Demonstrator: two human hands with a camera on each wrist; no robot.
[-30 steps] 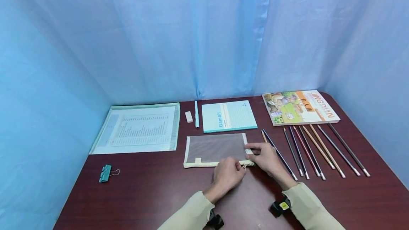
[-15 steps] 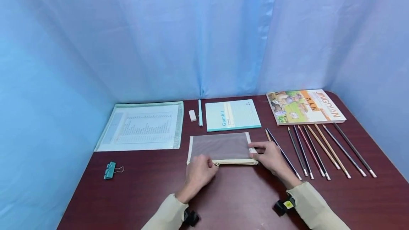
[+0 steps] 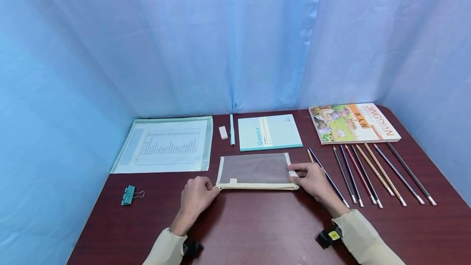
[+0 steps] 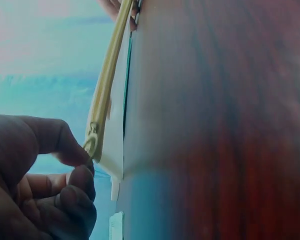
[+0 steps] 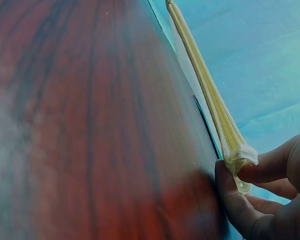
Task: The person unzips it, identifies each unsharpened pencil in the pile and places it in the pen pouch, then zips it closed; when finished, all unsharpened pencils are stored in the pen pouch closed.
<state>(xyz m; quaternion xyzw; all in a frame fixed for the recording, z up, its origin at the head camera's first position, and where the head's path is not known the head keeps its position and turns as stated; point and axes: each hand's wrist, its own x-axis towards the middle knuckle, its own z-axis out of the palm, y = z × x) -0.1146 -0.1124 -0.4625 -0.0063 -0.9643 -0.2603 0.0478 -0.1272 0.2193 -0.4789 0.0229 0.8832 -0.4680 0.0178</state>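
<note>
A mesh zipper pouch (image 3: 254,169) with cream edging lies flat on the table, its zipper side facing me. At its near left corner my left hand (image 3: 198,196) pinches the zipper pull (image 4: 91,145) between thumb and index finger. My right hand (image 3: 312,180) holds the pouch's near right corner, thumb and fingers on either side of it. In the right wrist view the zipper edge (image 5: 205,80) rises off the table, and its two sides stand slightly apart near the held end.
Behind the pouch lie a notebook (image 3: 270,132), a pen (image 3: 232,130) and an eraser (image 3: 223,132). A document folder (image 3: 165,144) and a teal binder clip (image 3: 128,195) are at left. To the right are several pencils (image 3: 371,171) and a book (image 3: 353,124).
My left hand has slid leftward along the zipper with the pull, from the right end to the left corner. My right hand keeps its hold on the right corner.
</note>
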